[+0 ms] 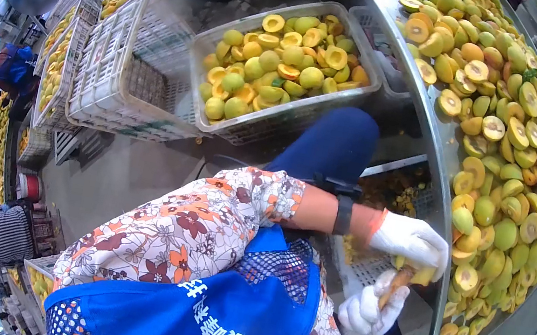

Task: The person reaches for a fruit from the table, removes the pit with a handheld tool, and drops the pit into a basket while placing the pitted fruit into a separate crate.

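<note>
My left hand (412,243), in a white glove with a dark watch at the wrist, is closed around a yellow fruit half (422,275), probably a peach, mostly hidden by the fingers. My right hand (368,313), also white-gloved, grips a tool with a brown wooden handle (396,287). The tool's upper end meets the fruit, its working tip hidden there. Both hands are close together beside the metal table edge (443,218). On that table lies a large heap of halved yellow-green fruit (503,207), several with pits showing.
A white crate of hollowed fruit halves (268,61) stands beside my left knee. Stacked white crates (111,70) sit farther back. Under my hands is a basket (362,265) with scraps near it. Other people, one in a striped shirt (5,233), are in the background.
</note>
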Tool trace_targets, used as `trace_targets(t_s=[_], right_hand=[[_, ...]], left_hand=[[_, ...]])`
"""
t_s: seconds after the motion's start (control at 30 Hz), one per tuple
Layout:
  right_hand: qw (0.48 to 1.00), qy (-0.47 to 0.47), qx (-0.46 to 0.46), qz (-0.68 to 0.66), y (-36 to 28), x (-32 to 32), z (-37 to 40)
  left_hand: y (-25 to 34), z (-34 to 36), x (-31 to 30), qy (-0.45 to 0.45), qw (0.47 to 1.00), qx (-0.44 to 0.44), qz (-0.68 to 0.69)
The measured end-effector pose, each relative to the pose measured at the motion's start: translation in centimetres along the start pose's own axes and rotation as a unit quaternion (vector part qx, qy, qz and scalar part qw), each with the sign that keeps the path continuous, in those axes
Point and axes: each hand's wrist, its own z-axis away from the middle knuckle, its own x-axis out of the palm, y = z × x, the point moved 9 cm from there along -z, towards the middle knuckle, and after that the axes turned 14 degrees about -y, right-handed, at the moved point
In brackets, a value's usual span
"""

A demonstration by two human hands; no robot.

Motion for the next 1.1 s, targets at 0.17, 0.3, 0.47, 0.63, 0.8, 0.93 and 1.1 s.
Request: trace_targets(t_s=[0.17,0.3,0.47,0.63,0.8,0.93,1.1], right_hand=[[0.998,-0.006,0.010,0.055,-0.4,1.3,-0.7],[0.994,-0.045,0.042,0.087,0.0,1.9,-2.2],[0.993,0.016,0.000,0.117,-1.8,0.5,-0.5],[0.988,0.094,-0.052,0.108,-2.8,-1.8,2.4],[0.975,0.176,-0.051,0.128,-2.3,-3.0,2.6],[0.967,0.208,-0.042,0.141,-2.3,-3.5,2.8],[0.960,0.223,-0.030,0.166,-2.3,-3.4,2.1]], left_hand=[[2.6,1.0,-0.1,0.165,0.981,0.091,-0.043],[5.4,4.5,-1.9,0.348,0.914,0.130,-0.164],[14.2,17.7,-7.5,0.549,0.698,0.087,-0.452],[15.3,35.3,-12.0,0.579,0.348,-0.262,-0.690],[8.2,41.7,-12.9,0.409,0.244,-0.344,-0.809],[9.1,40.9,-15.3,0.449,0.365,-0.384,-0.719],[8.2,41.1,-19.1,0.478,0.421,-0.482,-0.601]])
